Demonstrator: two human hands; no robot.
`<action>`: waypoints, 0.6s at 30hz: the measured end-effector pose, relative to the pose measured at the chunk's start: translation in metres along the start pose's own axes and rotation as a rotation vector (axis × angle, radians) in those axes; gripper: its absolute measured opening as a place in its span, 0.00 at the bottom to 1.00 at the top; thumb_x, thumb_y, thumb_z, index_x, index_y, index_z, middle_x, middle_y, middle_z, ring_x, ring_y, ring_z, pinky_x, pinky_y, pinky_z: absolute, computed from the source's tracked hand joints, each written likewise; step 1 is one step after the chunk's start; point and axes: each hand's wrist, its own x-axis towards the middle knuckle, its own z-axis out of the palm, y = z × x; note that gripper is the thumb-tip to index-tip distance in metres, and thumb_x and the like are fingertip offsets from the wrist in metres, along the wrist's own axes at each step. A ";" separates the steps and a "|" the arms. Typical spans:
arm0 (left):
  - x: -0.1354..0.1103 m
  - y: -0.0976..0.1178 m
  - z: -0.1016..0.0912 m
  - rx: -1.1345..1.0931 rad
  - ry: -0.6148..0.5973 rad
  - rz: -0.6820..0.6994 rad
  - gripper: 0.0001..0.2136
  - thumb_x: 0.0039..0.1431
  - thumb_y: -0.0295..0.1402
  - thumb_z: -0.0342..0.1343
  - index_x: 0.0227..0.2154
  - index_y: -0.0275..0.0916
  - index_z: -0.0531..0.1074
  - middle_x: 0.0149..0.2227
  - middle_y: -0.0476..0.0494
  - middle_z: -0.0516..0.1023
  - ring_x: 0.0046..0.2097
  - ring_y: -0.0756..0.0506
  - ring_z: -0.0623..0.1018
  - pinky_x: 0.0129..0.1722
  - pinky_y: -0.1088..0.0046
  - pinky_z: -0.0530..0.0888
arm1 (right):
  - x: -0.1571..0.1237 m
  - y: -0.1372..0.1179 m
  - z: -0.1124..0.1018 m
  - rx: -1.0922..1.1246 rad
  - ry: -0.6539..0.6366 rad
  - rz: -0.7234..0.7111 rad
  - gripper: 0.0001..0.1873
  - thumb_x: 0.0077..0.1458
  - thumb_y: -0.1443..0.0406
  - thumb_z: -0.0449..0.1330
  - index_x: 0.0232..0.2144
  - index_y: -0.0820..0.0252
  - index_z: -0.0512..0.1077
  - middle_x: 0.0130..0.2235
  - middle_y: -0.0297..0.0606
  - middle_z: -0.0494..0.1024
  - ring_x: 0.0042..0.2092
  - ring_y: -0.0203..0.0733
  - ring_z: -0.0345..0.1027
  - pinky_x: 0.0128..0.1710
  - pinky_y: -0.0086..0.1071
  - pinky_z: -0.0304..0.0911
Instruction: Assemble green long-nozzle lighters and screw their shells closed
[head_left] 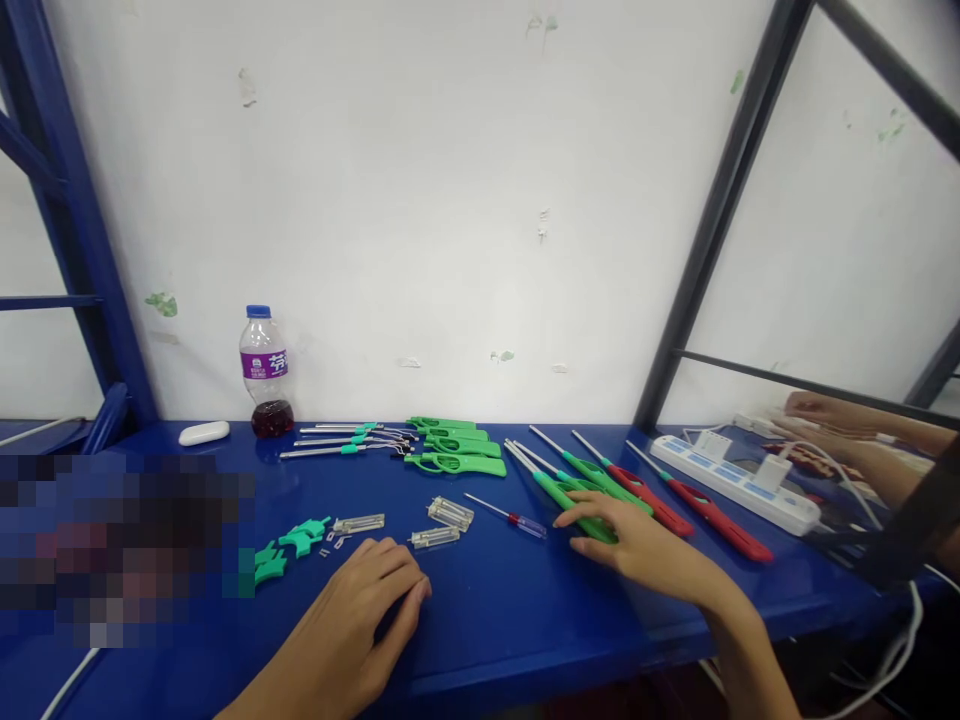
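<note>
My left hand (360,610) lies flat on the blue table (487,610), fingers stretched toward small clear plastic parts (435,537) and holding nothing. My right hand (637,545) rests with spread fingers on the handle of a green stick lighter (570,495), touching it without a clear grip. Other assembled lighters, green (600,478) and red (709,505), lie beside it. A small red-handled screwdriver (510,518) lies between my hands. Green handle shells (454,445) and metal tubes (345,440) lie further back.
A drink bottle (264,372) and a white case (204,432) stand by the wall at the left. Loose teal pieces (289,548) lie left of my left hand. A white power strip (735,482) lies at the right, near another person's arms (862,440). A blurred patch covers the left.
</note>
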 end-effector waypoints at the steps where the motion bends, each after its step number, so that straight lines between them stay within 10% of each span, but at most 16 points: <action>1: 0.001 0.001 -0.001 -0.003 -0.002 -0.005 0.14 0.76 0.31 0.45 0.39 0.44 0.75 0.38 0.48 0.80 0.41 0.44 0.79 0.58 0.61 0.74 | 0.002 0.002 0.004 -0.052 0.009 -0.003 0.16 0.59 0.60 0.63 0.49 0.49 0.82 0.66 0.44 0.73 0.68 0.62 0.64 0.65 0.58 0.60; 18: -0.001 0.004 0.003 -0.036 -0.053 -0.054 0.12 0.73 0.26 0.46 0.40 0.41 0.75 0.42 0.44 0.80 0.47 0.41 0.80 0.62 0.45 0.71 | 0.037 -0.046 0.030 -0.264 0.169 -0.156 0.18 0.71 0.62 0.51 0.51 0.60 0.79 0.54 0.50 0.81 0.60 0.58 0.72 0.63 0.54 0.62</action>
